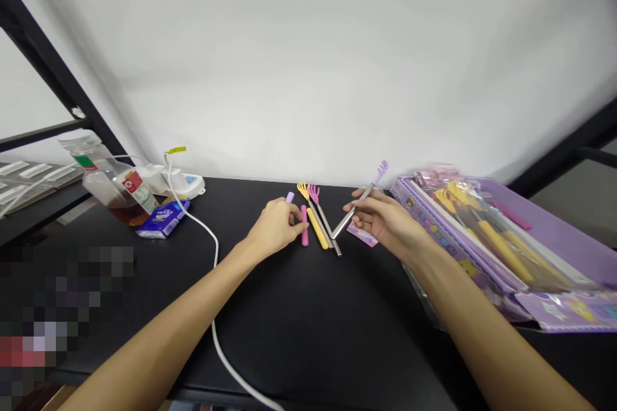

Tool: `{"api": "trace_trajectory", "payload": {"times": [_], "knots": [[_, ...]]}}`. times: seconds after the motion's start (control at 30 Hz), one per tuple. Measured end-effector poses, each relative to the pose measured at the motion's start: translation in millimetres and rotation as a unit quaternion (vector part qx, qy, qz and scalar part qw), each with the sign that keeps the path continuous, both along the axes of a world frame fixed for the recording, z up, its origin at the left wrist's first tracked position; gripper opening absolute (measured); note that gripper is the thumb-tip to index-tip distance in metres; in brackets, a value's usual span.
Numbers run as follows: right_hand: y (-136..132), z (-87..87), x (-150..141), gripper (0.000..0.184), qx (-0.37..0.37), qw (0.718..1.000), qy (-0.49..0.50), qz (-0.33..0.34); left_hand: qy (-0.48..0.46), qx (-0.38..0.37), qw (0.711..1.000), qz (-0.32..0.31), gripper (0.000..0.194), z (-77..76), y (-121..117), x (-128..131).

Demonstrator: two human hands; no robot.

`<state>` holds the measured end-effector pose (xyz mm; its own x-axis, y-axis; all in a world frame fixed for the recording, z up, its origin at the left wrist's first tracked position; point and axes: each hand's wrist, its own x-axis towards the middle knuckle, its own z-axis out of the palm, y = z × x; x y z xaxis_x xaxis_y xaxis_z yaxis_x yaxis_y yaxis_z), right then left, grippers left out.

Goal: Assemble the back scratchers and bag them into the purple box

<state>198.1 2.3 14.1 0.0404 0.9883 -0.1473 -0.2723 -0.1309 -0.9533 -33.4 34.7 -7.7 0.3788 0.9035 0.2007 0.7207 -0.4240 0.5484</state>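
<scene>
My right hand [388, 221] is closed round the metal rod of a back scratcher [345, 221] with a small purple claw, tilted up to the right. My left hand [274, 226] is closed on a light purple handle [290, 197]; only its end shows above the fingers. Close by its fingertips lies a pink handle [304, 234], and beside that a yellow handle [317, 228]. Behind them lie a yellow claw [303, 189] and a pink claw [313, 192], both on metal rods. A printed card [362, 236] lies partly under my right hand.
On the right stands a purple display box [554, 231] with bagged yellow back scratchers [501, 247]. At left are a bottle of brown liquid [120, 189], a blue packet [164, 218] and a power strip [193, 186]. A white cable [215, 263] crosses the black table [328, 334].
</scene>
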Motion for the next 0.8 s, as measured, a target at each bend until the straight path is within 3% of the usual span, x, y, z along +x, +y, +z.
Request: {"api": "trace_trajectory", "payload": {"times": [0.13,0.33,0.4,0.5,0.6,0.8], "knots": [[0.3,0.4,0.1,0.02,0.0,1.0,-0.001,-0.004,-0.032,-0.048,0.998,-0.039,0.021,-2.2,3.0,-1.2],[-0.6,5.4,-1.4,0.014,0.009,0.999,0.019,-0.039,-0.013,0.057,0.996,-0.071,0.026,-2.1,-2.9,-1.1],[-1.2,8.0,-0.8,0.017,0.02,0.998,0.042,-0.051,-0.027,0.062,0.991,-0.112,0.024,0.0,-7.2,-1.0],[-2.0,10.2,1.6,0.03,0.051,0.996,0.055,-0.052,-0.064,0.035,0.987,-0.145,0.038,3.9,-12.3,-0.4],[-2.0,9.5,2.9,0.035,0.083,0.994,0.049,-0.054,-0.08,0.008,0.985,-0.151,0.038,4.9,-13.0,1.4],[-2.8,6.4,-3.3,0.036,0.103,0.993,0.055,-0.03,-0.063,0.044,0.986,-0.147,0.031,-1.0,-9.9,4.8]]}}
